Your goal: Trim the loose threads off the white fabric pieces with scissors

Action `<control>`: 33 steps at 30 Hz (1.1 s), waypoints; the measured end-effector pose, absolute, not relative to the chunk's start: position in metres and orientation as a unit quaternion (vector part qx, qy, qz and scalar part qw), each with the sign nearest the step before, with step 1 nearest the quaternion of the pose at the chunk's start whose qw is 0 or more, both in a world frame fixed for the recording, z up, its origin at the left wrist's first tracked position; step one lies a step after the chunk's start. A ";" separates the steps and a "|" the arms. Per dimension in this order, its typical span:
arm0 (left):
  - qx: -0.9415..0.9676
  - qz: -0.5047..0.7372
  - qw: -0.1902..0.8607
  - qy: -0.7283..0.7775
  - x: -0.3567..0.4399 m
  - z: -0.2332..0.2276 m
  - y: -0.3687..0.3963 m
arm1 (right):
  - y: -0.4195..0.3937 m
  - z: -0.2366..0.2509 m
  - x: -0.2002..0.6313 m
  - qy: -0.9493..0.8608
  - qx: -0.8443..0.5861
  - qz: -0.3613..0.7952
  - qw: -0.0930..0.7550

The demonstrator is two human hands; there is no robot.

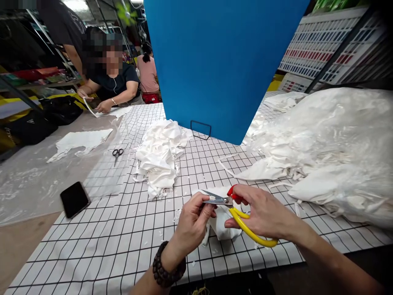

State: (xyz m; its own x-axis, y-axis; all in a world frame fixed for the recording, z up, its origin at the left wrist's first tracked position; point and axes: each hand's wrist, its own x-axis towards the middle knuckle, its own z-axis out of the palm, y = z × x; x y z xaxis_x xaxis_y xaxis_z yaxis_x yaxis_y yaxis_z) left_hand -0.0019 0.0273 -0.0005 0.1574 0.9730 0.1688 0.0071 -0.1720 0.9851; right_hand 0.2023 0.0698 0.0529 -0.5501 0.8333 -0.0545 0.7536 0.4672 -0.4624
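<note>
Both hands meet over the tabletop [101, 246] edge: our left hand [192, 223] pinches a small white cloth piece [221, 229] that droops below our fingers, and our right hand [260, 213] grips the yellow-handled snips [242, 223], blades at the pinch. We judge the cloth light, limp and slippery — best held taut close to the blades. More white cloth [161, 157] lies heaped beyond the hands.

No legible text or labels anywhere

Garment workshop: heaped white fabric [331, 147], scissors [117, 153], gridded worktable [92, 246]
</note>
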 end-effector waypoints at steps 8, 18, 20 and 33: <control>0.585 0.486 0.502 0.411 -0.005 0.000 0.026 | 0.068 0.045 0.203 -0.850 -0.475 0.214 0.075; 0.571 0.471 0.543 0.395 -0.006 -0.001 0.027 | 0.063 0.038 0.206 -0.864 -0.472 0.138 0.105; 0.569 0.466 0.550 0.396 -0.007 -0.001 0.026 | 0.062 0.038 0.207 -0.868 -0.466 0.135 0.108; 0.587 0.435 0.550 0.405 -0.016 0.004 0.026 | 0.065 0.028 0.205 -0.872 -0.449 0.144 0.128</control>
State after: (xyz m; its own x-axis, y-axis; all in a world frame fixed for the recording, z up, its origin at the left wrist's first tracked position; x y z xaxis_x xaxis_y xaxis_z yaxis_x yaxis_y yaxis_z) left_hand -0.0160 0.0263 0.0045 0.2940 0.9535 0.0656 -0.0020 -0.0680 0.9977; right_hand 0.2048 0.0655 0.0279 -0.5641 0.8203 0.0942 0.7463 0.5553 -0.3670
